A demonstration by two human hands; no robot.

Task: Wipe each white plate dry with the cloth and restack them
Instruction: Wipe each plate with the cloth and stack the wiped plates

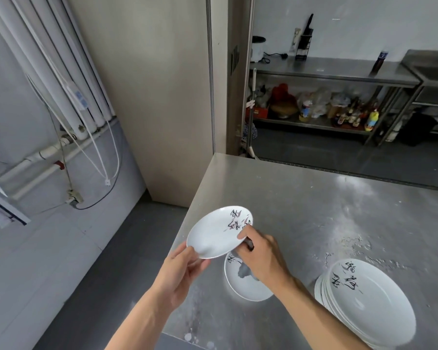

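A white plate with black brush lettering is held tilted above the steel table's left corner. My left hand holds its near rim from below. My right hand pinches its right rim, thumb on top, with a bit of dark cloth bunched under the fingers. Directly below lies another white plate flat on the table, partly hidden by my right wrist. A stack of several white plates sits at the near right.
The steel table ends at its left edge next to grey floor. Beyond the far edge stands a steel shelf unit with bottles and bags. A beige wall panel rises at the left.
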